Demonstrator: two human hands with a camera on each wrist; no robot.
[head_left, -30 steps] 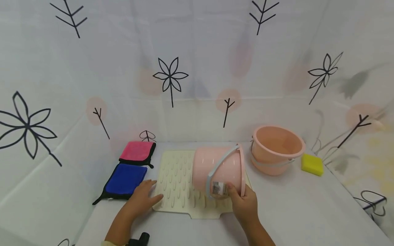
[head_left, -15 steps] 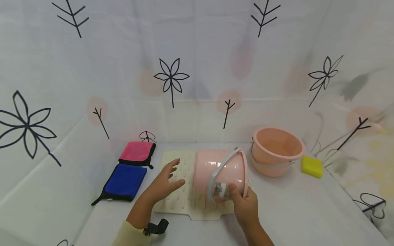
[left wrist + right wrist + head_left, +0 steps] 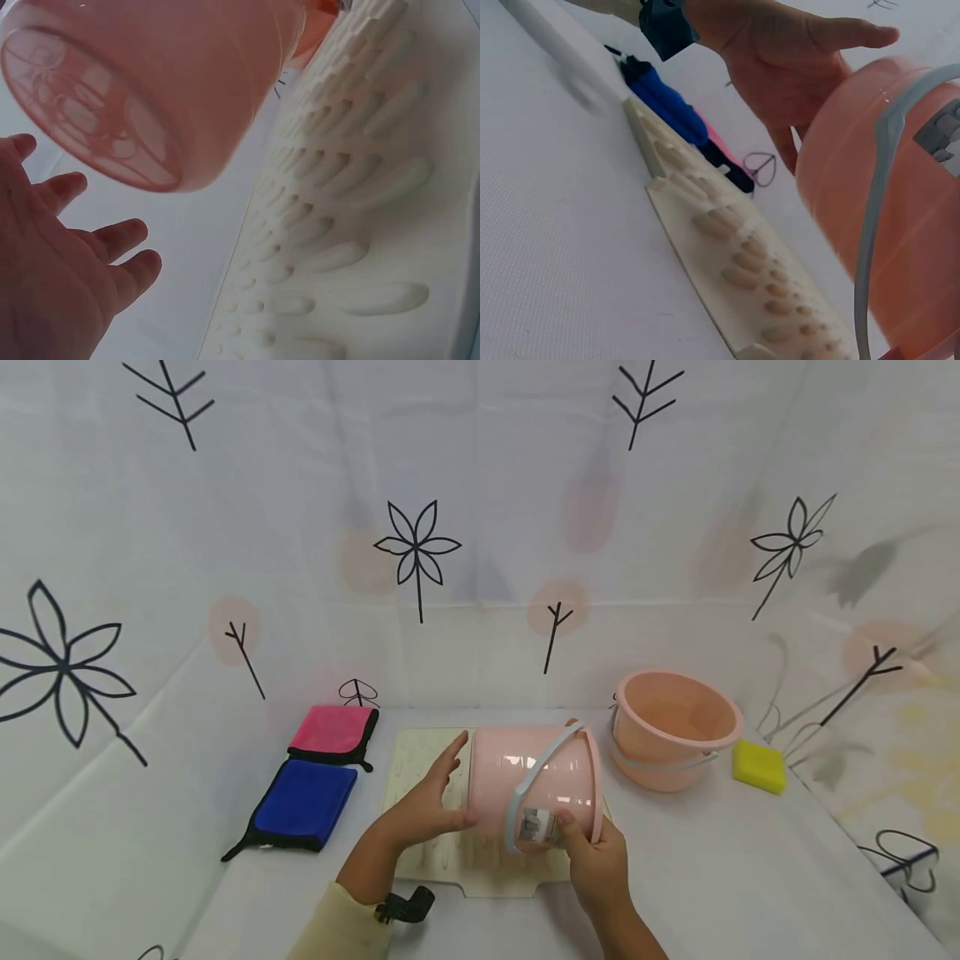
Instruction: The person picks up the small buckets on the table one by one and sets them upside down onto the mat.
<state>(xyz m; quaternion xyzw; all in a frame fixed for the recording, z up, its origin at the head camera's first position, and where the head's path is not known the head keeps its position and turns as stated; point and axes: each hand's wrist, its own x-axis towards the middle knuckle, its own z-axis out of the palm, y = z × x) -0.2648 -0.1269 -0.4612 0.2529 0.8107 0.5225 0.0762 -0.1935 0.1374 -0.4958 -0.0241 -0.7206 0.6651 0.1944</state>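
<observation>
A pink bucket (image 3: pixel 491 777) lies on its side in the air above a cream ridged board (image 3: pixel 431 860), base to the left and mouth to the right. My right hand (image 3: pixel 603 868) grips its rim, thumb on the outer wall by a printed label (image 3: pixel 536 824); the other fingers are hidden behind the bucket. The grey handle (image 3: pixel 522 785) hangs across its side. At the base end is my left hand (image 3: pixel 423 810), fingers spread and thumb stretched out. In the left wrist view, its fingers (image 3: pixel 133 274) stand close to the bucket's round base (image 3: pixel 90 112).
A second, peach-coloured bucket (image 3: pixel 667 752) stands upright at the back right, with a yellow sponge (image 3: pixel 760 767) beside it. On the left lie a blue cloth (image 3: pixel 303 802) and a pink cloth (image 3: pixel 335 729), both edged in black. Printed fabric (image 3: pixel 480 652) surrounds the white table (image 3: pixel 712 877).
My left hand has moved right from the board's left edge, near the blue cloth, up to the bucket's base. The right hand and bucket have shifted only slightly.
</observation>
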